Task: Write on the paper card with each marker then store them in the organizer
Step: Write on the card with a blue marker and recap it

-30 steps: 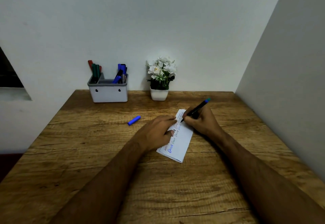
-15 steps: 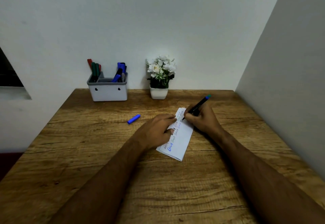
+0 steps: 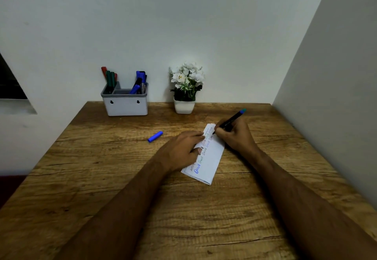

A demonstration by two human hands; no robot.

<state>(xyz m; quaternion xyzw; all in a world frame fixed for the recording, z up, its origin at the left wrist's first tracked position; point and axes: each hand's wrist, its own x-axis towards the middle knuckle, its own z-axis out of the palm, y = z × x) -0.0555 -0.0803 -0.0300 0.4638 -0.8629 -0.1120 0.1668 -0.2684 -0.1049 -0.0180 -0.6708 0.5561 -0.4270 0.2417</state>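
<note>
The right hand (image 3: 234, 137) gripped the marker (image 3: 231, 122), tip on the card's (image 3: 210, 161) far end; the left hand (image 3: 181, 151) pressed the card flat on the worktop (image 3: 102, 178). The organizer (image 3: 125, 104) stood far-left, nearer the left hand.

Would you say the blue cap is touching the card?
Apart. The head view shows the cap lying alone on the table, with bare wood and the left hand between it and the card.
</note>
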